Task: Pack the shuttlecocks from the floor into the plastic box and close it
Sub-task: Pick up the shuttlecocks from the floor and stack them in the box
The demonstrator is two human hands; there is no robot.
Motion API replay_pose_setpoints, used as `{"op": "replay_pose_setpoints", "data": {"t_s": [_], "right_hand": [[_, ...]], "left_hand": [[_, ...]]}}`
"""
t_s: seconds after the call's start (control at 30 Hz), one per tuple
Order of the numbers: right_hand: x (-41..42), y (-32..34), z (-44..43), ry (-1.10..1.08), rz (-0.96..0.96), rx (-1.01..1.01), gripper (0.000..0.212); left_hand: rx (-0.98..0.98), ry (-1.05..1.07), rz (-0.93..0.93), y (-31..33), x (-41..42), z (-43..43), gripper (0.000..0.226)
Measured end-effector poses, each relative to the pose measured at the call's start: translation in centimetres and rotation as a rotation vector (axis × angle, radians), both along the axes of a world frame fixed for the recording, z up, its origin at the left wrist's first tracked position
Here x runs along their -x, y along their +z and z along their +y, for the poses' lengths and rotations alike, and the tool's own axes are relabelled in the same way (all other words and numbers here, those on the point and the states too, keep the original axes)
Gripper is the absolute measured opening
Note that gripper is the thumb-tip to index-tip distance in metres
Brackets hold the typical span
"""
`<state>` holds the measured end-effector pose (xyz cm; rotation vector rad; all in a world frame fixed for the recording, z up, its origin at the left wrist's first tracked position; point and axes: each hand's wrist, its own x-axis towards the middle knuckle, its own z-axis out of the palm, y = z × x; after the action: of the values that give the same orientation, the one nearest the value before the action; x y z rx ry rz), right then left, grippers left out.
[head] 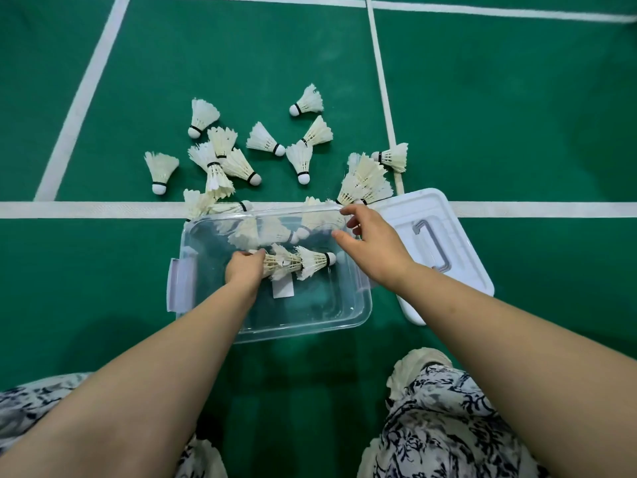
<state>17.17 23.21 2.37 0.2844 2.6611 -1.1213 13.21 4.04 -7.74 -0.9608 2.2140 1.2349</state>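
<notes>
Clear plastic box (303,331) sits open on the green court floor (517,115), its white lid (458,263) lying flat just beside it on the right. The left hand (244,269) reaches inside, fingers curled round a nested row of shuttlecocks (303,263). The right hand (370,246) hovers over the box's far right corner, fingers loosely spread, holding nothing. Many loose shuttlecocks (238,163) lie scattered beyond the box.

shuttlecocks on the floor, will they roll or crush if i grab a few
Probably very light: the shuttlecocks are thin feather skirts on small rounded heads. Likely fragile, since several skirts look frayed. Pushed, they'd probably roll in a curve, being cones lying sideways.
</notes>
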Motion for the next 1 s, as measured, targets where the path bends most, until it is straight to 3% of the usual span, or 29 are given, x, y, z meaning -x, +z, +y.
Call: {"op": "replay_pose_setpoints", "data": {"t_s": [0.13,0.3,0.5,0.67,0.87,1.0], "right_hand": [[0.0,0.6,-0.3,0.008,0.015,0.02,0.045],[-0.1,1.7,-0.8,-0.001,0.055,0.037,0.046],[-0.5,2.4,-0.8,-0.043,0.083,0.041,0.051],[0.4,2.4,-0.1,-0.086,0.115,0.034,0.053],[4.5,0.4,3.8,-0.355,0.058,-0.016,0.066],[7.9,-2.3,5.2,-0.327,-0.02,-0.127,0.078]], "left_hand": [[0.226,-0.02,0.234,3.0,-0.2,-0.1,0.028],[0.119,-0.109,0.514,7.3,-0.9,1.5,0.019],[-0.011,-0.225,0.714,11.1,-1.0,4.1,0.015],[-0.098,-0.267,0.767,13.3,-1.1,6.5,0.012],[-0.058,-0.366,0.781,12.2,-0.1,7.7,0.016],[-0.012,-0.387,0.799,11.0,2.4,8.0,0.018]]}}
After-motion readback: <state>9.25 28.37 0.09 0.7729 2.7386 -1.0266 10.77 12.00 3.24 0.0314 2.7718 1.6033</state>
